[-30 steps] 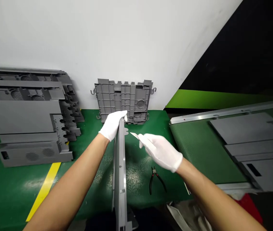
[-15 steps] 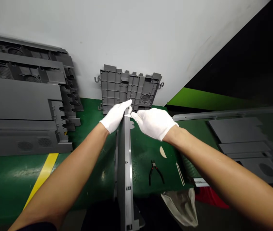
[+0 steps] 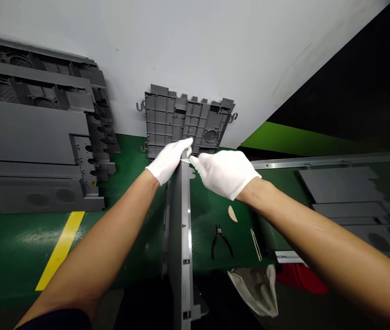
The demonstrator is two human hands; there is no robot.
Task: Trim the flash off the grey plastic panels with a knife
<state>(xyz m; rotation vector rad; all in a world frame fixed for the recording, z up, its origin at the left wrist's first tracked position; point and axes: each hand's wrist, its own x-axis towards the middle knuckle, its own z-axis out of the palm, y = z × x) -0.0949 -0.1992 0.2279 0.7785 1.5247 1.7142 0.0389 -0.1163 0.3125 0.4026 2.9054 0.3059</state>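
My left hand (image 3: pixel 170 161), in a white glove, grips the far end of a grey plastic panel (image 3: pixel 185 197) that stands on edge and points toward me. The fingers wrap over its corner. My right hand (image 3: pixel 225 174), also gloved, is closed in a pinch on a thin blade (image 3: pixel 185 160). The blade's tip lies against the panel's edge close to my left fingers. Its handle is hidden inside the right glove, so I cannot tell the exact kind of blade.
Several grey panels (image 3: pixel 30 133) stand stacked at left. Another ribbed panel (image 3: pixel 167 119) leans on the white wall. On the green surface lie black-handled pliers (image 3: pixel 219 231), tweezers (image 3: pixel 256 245) and a beige half-disc (image 3: pixel 232 214). A whitish cloth bag (image 3: pixel 255 288) hangs at the front edge.
My view has shifted slightly. Both hands stay at the panel's far end, and the blade has turned a little at the edge, now showing thinner.
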